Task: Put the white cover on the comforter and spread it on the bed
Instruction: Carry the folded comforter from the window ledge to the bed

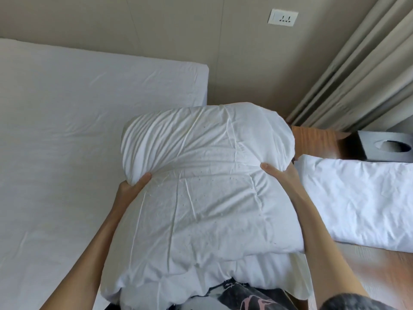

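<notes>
A person, seen from a head-worn camera looking down, carried a folded white comforter (207, 182) against the chest with both bare arms. The bundle filled the middle of the view, held above the floor gap between the bed (78, 130) on the left and a wooden side table (312, 139) on the right. It was not yet on the bed.

The left hand (131, 184) gripped the comforter's left side, thumb curled over the top surface and the other fingers hidden beneath. The right hand (279, 175) did the same on the right side, thumb lying on top, fingers out of sight under the fold. Fabric bunched into ridges near the left thumb.

The comforter looked quilted, puffy and soft, with stitched seams and creases across its surface. It would likely be light for its bulk but floppy, sagging wherever unsupported; its lower layers drooped near the person's patterned shirt (245, 296). Holding it from underneath at both sides seemed sensible, and its corners would probably be the best grip for spreading.

The bed wore a fitted white sheet. At right lay more folded white bedding (357, 198), possibly the cover, though that could not be confirmed. Behind it sat a dark tissue box (386, 148), beige curtains (357, 74), and a wall socket (283, 17).
</notes>
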Demonstrator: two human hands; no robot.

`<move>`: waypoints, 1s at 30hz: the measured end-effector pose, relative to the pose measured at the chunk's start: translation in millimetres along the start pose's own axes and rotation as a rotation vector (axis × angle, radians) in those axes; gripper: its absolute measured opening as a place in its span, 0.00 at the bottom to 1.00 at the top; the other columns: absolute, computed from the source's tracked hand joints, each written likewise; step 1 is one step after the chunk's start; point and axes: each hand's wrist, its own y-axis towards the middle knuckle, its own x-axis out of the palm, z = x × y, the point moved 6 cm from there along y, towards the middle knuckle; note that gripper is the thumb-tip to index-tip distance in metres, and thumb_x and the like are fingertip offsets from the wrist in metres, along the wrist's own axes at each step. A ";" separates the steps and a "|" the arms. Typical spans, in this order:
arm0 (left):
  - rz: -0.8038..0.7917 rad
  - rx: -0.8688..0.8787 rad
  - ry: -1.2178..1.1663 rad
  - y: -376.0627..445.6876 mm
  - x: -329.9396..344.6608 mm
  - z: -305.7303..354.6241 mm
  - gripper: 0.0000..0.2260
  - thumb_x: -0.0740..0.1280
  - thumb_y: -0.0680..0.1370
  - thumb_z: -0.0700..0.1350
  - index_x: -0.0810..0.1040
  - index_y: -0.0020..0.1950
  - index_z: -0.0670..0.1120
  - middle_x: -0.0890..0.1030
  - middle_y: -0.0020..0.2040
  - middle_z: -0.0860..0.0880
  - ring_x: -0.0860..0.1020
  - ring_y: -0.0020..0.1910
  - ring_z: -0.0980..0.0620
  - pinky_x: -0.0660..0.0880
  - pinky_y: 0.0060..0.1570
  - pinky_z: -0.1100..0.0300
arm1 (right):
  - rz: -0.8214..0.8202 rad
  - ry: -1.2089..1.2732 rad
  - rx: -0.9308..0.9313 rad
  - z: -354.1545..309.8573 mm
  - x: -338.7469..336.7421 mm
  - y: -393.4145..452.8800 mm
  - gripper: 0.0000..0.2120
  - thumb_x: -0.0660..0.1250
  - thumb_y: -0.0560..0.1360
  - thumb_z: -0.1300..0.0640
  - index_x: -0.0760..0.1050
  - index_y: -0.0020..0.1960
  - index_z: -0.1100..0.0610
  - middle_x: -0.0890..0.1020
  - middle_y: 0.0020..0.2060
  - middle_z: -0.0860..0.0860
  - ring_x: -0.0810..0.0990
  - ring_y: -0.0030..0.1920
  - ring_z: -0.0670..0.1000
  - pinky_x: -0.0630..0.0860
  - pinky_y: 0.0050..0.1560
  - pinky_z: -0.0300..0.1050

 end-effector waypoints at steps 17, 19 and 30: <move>0.124 -0.039 -0.075 194.4 81.0 155.2 0.24 0.68 0.77 0.50 0.72 0.67 0.37 0.77 0.57 0.43 0.74 0.52 0.51 0.69 0.53 0.59 | -0.155 -0.094 0.026 -122.2 34.7 292.1 0.30 0.75 0.69 0.46 0.67 0.67 0.46 0.77 0.55 0.38 0.77 0.55 0.42 0.73 0.61 0.47; 0.122 -0.038 -0.091 227.2 82.5 170.3 0.22 0.68 0.77 0.51 0.73 0.66 0.38 0.77 0.57 0.45 0.74 0.52 0.52 0.68 0.52 0.61 | -0.174 -0.124 0.016 -139.0 55.3 325.8 0.38 0.76 0.64 0.40 0.67 0.69 0.47 0.77 0.59 0.41 0.77 0.59 0.46 0.73 0.62 0.49; 0.161 -0.047 -0.104 395.6 41.9 268.1 0.17 0.67 0.78 0.50 0.75 0.62 0.41 0.76 0.48 0.49 0.75 0.41 0.55 0.67 0.50 0.61 | -0.209 -0.227 0.026 -237.5 176.4 482.6 0.47 0.76 0.57 0.33 0.65 0.72 0.46 0.77 0.63 0.44 0.77 0.62 0.49 0.73 0.64 0.55</move>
